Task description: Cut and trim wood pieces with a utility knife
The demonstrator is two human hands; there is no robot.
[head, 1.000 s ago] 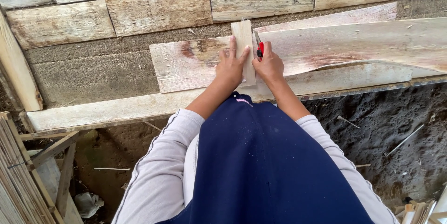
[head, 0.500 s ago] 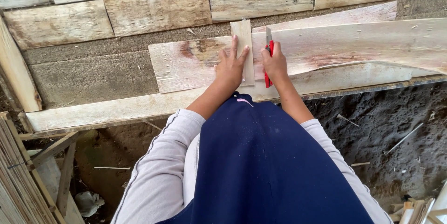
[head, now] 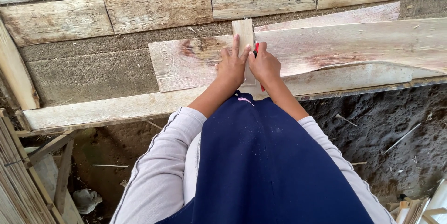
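**Marking along a wood strip on a plank**

The narrow wood strip (head: 244,38) stands crosswise on the pale plank (head: 195,63), its top end poking past the plank's far edge. The left hand (head: 231,66) lies flat on it, fingers spread and extended, palm pressing the strip down; nothing is gripped, just pinned. The right hand (head: 264,65) is curled closed around a red pencil-like tool (head: 256,49), tip against the strip's right edge, the red shaft also showing below the wrist.

Change: half a second ago the red tool sat lower beside the strip, right hand nearer the plank's near edge; now the right hand is higher and tight against the left, thumbs nearly touching. A second ago it was high too. That reads as strokes run up and down along the strip's edge, so the line-marking looks underway, with the strip serving as a straightedge. The strip and left hand have not shifted.

The plank rests on a long board (head: 116,107) at the near side, with a second wide plank (head: 354,42) overlapping to the right. Behind is a wall of rough wooden blocks (head: 158,5).

Containers: none in view. Dark soil ground (head: 400,131) at right with loose splinters; a stack of thin slats (head: 18,177) at lower left.
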